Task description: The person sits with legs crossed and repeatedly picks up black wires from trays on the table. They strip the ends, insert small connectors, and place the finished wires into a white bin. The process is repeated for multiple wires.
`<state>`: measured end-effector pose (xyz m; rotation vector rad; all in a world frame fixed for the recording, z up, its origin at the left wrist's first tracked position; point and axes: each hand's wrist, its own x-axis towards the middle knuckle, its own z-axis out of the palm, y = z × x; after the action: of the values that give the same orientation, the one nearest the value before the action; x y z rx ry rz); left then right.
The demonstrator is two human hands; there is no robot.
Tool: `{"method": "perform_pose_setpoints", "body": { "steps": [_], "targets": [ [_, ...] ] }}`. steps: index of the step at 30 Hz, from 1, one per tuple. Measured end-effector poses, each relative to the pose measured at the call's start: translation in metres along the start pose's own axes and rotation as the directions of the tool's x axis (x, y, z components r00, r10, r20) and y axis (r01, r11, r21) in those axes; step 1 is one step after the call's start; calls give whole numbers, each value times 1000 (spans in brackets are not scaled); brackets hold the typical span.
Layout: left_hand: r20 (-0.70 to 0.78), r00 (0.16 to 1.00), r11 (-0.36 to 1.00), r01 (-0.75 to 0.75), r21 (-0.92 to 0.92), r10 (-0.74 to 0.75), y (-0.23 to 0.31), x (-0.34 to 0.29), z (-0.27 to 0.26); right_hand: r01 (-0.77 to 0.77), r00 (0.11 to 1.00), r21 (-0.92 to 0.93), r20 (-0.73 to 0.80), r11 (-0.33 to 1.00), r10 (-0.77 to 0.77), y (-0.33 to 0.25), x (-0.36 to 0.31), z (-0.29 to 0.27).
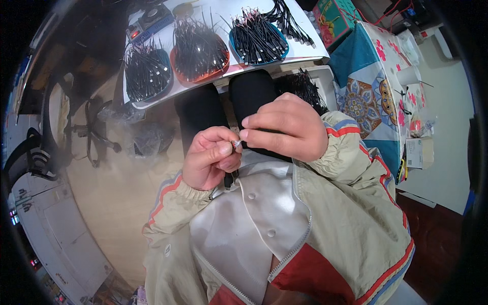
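Note:
Above my lap, my left hand point(210, 157) pinches a black cable between thumb and fingers. The bared wire ends point(236, 144) of the cable stick out past the fingertips, thin and pale. A dark end of the cable point(230, 179) hangs out below the same hand. From the right comes my right hand point(290, 127), its fingers bent together and their tips right beside the wire ends. Whether those tips grip a strand is too small to make out.
On the white table point(213, 84) ahead are a blue tray point(169, 76), an orange tray point(197, 80) and a teal tray point(286, 51), each heaped with black cables. More cables fill a white bin point(325, 81) below. A cloth-covered table point(368, 61) stands right, a white cabinet point(61, 223) left.

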<state>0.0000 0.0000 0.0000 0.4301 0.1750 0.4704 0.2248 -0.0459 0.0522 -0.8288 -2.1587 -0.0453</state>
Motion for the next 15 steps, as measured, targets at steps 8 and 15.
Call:
{"method": "perform_pose_setpoints", "body": {
  "steps": [8,15],
  "targets": [
    [36,998,996,46,74,-49,1,4,14,-86,991,246,116,965,59,-6,4,-1],
    [320,936,105,-337,936,148,26,6,27,-654,185,406,904,-638,386,-15,-5,-5]
  ]
}}
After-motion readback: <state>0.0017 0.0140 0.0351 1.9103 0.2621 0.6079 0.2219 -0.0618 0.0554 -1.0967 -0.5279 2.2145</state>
